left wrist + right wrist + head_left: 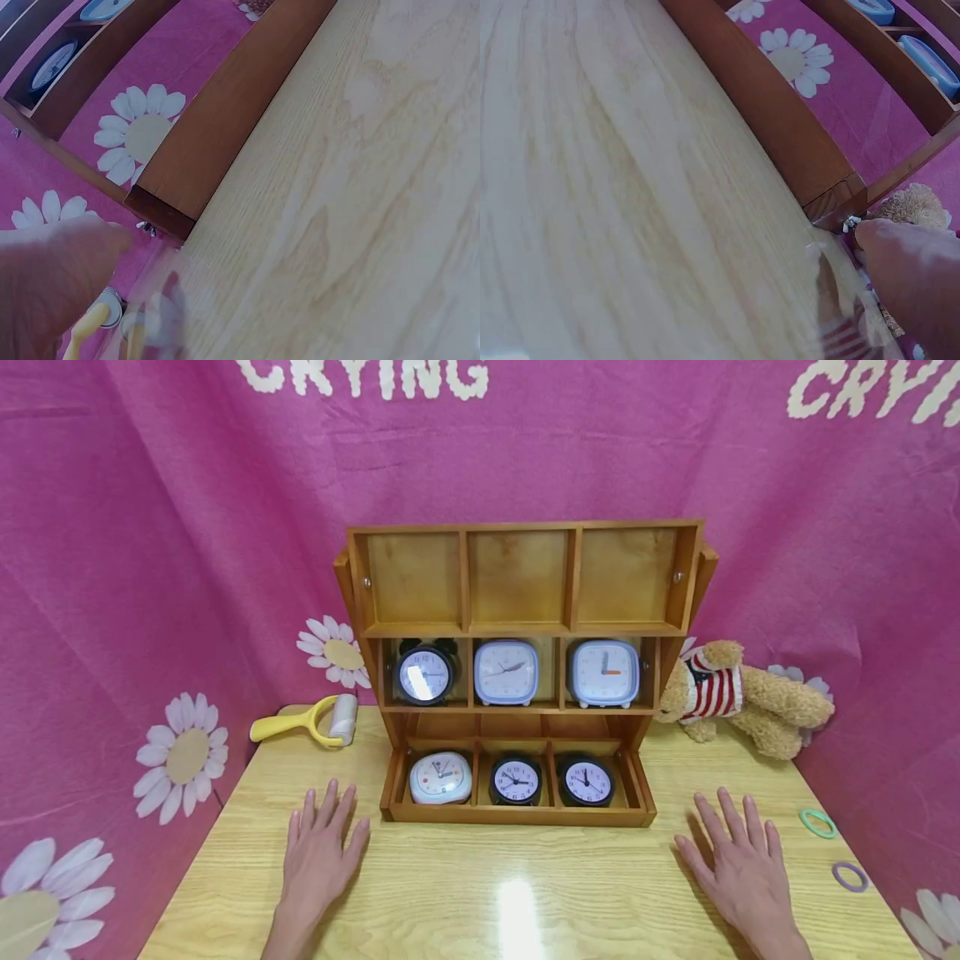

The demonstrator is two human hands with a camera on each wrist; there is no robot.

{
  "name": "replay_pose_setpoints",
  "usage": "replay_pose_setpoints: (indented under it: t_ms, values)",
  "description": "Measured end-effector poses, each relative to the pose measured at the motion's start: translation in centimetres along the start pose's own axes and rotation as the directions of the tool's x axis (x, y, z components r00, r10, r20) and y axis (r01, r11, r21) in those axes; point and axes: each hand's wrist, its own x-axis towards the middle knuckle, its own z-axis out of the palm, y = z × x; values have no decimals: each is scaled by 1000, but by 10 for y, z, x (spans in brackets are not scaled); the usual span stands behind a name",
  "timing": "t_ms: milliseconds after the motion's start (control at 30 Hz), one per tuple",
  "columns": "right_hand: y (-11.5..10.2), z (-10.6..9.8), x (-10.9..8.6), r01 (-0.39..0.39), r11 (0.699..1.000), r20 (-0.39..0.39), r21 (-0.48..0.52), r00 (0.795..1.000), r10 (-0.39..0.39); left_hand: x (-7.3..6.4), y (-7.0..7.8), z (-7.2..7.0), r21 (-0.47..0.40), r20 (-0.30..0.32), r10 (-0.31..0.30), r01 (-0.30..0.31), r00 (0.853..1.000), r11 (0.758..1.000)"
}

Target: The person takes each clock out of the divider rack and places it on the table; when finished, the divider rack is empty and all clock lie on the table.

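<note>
My left hand [321,852] lies at the left of the table, fingers spread and straight, holding nothing. On the right side my right hand [738,868] is likewise spread with nothing in it. Between and beyond them stands a three-tier wooden shelf [517,815]. Its middle tier holds a black twin-bell alarm clock [425,675] and two blue square clocks, one in the centre [506,672] and one at right [604,673]. The bottom tier holds a pale rounded clock [441,778] and two black round clocks, one central [516,779] and one right [587,781]. The top tier's compartments are bare.
A yellow-handled lint roller [300,722] lies at the back left of the table [450,893]. Right of the shelf a teddy bear [750,693] in a striped shirt lies on its side. A green ring [817,823] and a purple ring [850,877] are near the right edge.
</note>
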Motion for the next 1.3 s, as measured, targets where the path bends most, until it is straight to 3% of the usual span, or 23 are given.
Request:
replay_pose_setpoints:
  t_ms: [167,300,367,467,567,633,700,800,833,933,1033,1133,1300]
  values:
    - [-4,-3,7,8,998,-39,57,999,-5,2,4,6,-81,-27,4,-7,1000,997]
    - [-16,-10,24,65,978,-200,198,980,-25,5,9,13,-204,-63,1,-13,998,979]
    - [-26,-18,38,133,952,-326,275,945,-38,7,14,17,-270,-74,-5,-15,997,963]
    - [-47,-33,65,265,894,-516,361,856,-45,13,21,24,-387,-68,-32,3,997,922]
    - [-70,-49,96,356,846,-623,398,782,-36,19,27,31,-536,-28,-86,57,996,842]
    - [-85,-59,115,379,826,-639,417,769,-30,24,30,36,-635,-3,-129,97,992,766]
    - [-97,-64,131,379,815,-625,438,780,-27,28,31,40,-725,18,-173,132,985,676]
    - [-113,-67,150,327,821,-554,467,833,-16,32,32,43,-803,21,-223,149,975,577]
    - [-118,-67,155,303,826,-524,475,852,-11,32,32,44,-818,19,-230,148,973,557]
    - [-130,-64,169,221,844,-426,489,905,10,32,31,46,-822,5,-226,133,974,554]
    - [-138,-60,178,151,853,-350,500,936,39,31,32,48,-823,1,-217,125,976,554]
    - [-142,-56,183,100,858,-310,504,948,71,31,33,50,-845,10,-200,115,980,523]
    - [-144,-52,187,59,868,-313,493,943,113,32,33,51,-867,9,-162,89,987,491]
